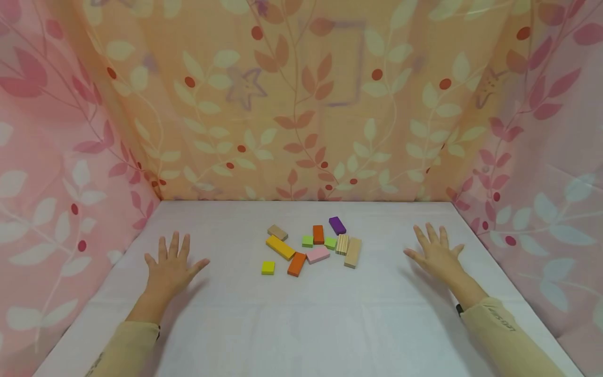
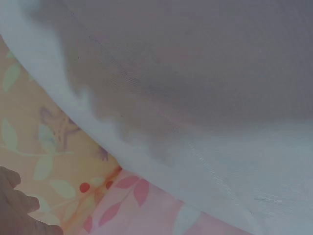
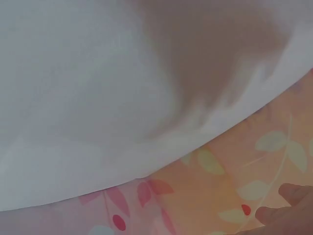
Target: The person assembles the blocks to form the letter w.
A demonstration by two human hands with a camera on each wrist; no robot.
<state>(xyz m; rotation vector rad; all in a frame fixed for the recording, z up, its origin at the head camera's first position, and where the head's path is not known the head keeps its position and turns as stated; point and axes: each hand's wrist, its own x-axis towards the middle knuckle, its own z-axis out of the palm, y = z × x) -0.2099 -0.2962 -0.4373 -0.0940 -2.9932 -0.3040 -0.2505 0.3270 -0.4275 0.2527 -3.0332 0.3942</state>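
Both hands hover over the white table with fingers spread, holding nothing. My left hand (image 1: 170,267) is to the left of a loose group of wooden blocks; my right hand (image 1: 440,259) is to their right. Nearest the left hand lies a small yellow block (image 1: 268,268). Beside it are an orange block (image 1: 297,264), a long amber block (image 1: 280,247) and a pink block (image 1: 317,255). Closest to the right hand is a plain wood block (image 1: 353,253), next to a striped block (image 1: 342,244). Only fingertips show in the left wrist view (image 2: 22,208) and right wrist view (image 3: 286,213).
Farther back lie a purple block (image 1: 337,225), another orange block (image 1: 318,234), a tan block (image 1: 278,232) and two small green blocks (image 1: 308,241). The white-covered table (image 1: 301,324) is enclosed by a leaf-patterned curtain (image 1: 292,104) at the back and both sides.
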